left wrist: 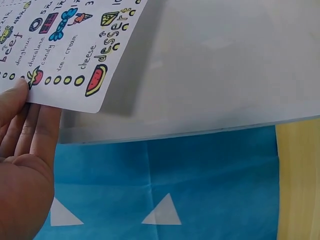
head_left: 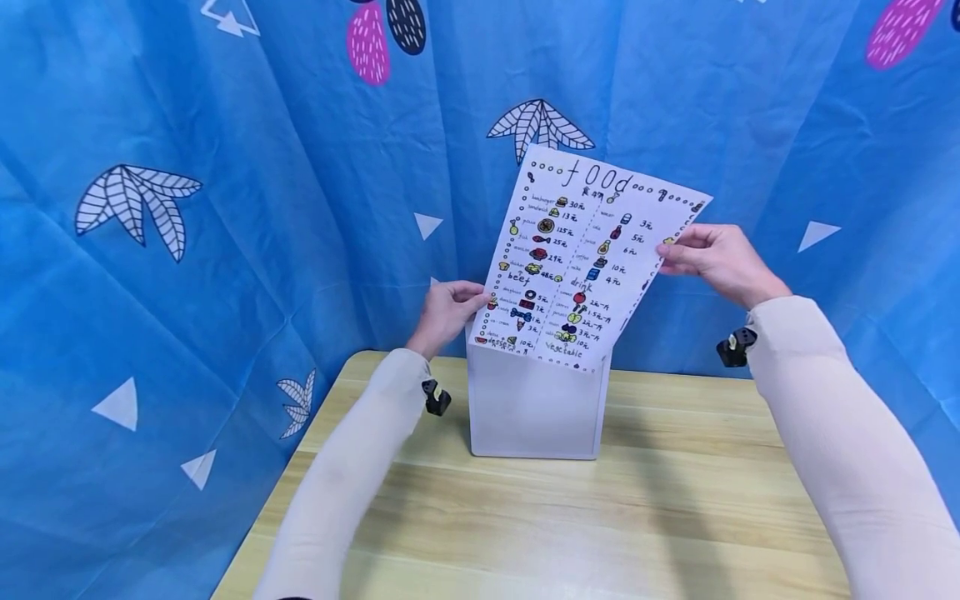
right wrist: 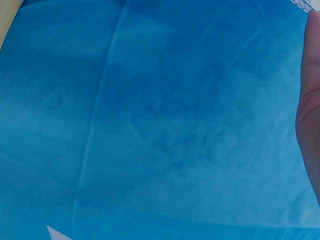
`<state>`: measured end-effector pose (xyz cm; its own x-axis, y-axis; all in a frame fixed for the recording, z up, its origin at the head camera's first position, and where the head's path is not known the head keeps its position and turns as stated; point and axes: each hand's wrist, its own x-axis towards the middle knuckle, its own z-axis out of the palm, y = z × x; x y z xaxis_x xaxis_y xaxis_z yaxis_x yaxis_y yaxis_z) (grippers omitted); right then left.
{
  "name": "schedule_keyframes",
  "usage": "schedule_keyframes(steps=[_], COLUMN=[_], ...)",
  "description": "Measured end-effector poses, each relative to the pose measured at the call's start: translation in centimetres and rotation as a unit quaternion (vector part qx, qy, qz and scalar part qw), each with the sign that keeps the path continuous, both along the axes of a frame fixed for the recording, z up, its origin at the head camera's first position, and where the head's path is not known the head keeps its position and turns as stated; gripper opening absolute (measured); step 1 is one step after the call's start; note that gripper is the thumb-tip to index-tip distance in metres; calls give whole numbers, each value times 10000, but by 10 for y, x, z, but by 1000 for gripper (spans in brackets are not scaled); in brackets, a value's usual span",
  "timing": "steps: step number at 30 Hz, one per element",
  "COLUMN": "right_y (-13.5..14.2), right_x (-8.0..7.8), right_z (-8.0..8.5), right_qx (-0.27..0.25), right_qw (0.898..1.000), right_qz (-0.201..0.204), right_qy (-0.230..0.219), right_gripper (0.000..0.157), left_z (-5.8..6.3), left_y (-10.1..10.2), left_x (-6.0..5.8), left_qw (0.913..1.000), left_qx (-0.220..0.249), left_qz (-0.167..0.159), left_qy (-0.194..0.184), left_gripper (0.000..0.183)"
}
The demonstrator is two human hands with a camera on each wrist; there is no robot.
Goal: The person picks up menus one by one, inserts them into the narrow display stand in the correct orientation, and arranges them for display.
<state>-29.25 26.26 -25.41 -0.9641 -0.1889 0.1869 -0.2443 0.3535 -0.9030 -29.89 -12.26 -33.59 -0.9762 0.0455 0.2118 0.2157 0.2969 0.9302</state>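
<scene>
A white paper menu (head_left: 558, 275), hand-drawn with coloured food pictures and prices under the heading "food", is held up tilted between both hands. My left hand (head_left: 448, 312) pinches its lower left edge, thumb on the printed face and fingers behind, as the left wrist view also shows. On the right edge, higher up, my right hand (head_left: 723, 260) pinches the sheet between thumb and fingers. Behind the paper stands a white board (head_left: 536, 408) with a thin frame, upright on the table; the menu hides its upper part. In the right wrist view only part of the right hand (right wrist: 311, 105) appears.
The light wood-grain table (head_left: 675, 492) carries the board near its back edge. A blue curtain (head_left: 360, 208) with leaf and triangle prints hangs close behind the table and along its left side. Small black devices (head_left: 737, 347) sit at both wrists.
</scene>
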Motion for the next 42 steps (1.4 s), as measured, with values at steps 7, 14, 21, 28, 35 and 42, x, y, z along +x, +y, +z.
schedule_keyframes(steps=[7,14,21,28,35,42], right_y=[-4,-7,-11,-15,-21,-26], right_x=[-2,-2,-6,-7,-10,-13], right_z=[17,33,45,51,52,45], right_qx=[105,-63,-283,-581,-663,-623], right_qw=[9999,9998,9993,9976,9970,9978], right_qz=[-18,61,187,263,159,70], right_qy=[30,165,167,280,363,231], right_gripper=[29,25,23,12,19,24], left_z=[12,29,40,49,55,56], left_y=[-4,-5,-8,-11,-16,-18], left_x=[-6,-9,-13,-15,-15,-16], left_qw=[9996,9995,9994,9988,9985,9984], left_qx=[-37,20,32,38,111,213], left_qz=[9,3,89,175,209,287], left_qy=[265,305,323,447,484,431], left_gripper=[20,22,22,21,22,22])
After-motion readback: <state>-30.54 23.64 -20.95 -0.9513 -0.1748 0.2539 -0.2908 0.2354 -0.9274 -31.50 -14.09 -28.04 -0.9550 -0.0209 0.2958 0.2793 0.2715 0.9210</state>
